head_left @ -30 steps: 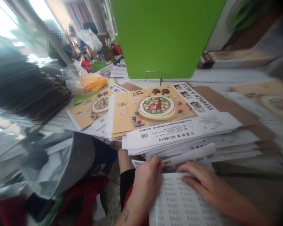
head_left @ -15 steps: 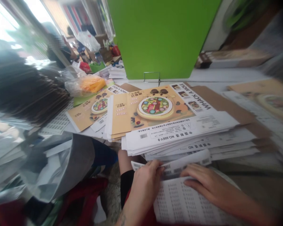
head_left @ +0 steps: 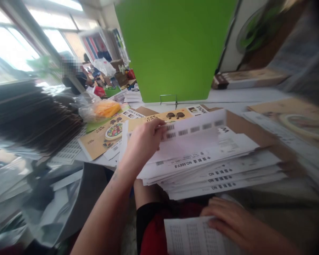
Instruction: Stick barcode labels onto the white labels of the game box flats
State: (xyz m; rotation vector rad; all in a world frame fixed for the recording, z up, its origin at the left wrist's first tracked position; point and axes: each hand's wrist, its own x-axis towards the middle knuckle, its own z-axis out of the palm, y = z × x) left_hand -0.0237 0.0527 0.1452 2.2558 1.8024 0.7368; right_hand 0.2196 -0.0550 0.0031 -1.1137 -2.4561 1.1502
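Note:
In the head view my left hand pinches the left end of a white barcode label strip, held over a stack of flat printed cartons. Two rows of barcodes show on the strip. The strip covers part of the yellow artwork on the top carton. Lower down, near my lap, my right hand grips a white sheet printed with columns of small marks, thumb on top. The sheet's lower part runs out of the frame.
A green board stands behind the cartons, with a wire bracket at its foot. Dark stacked sheets rise at left above a grey bin of paper scraps. A bagged orange item lies beyond. More cartons are at right.
My left hand has lifted the barcode strip away from my lap, up and forward over the carton stack. My right hand has stayed low with the printed sheet, which has shifted slightly down.

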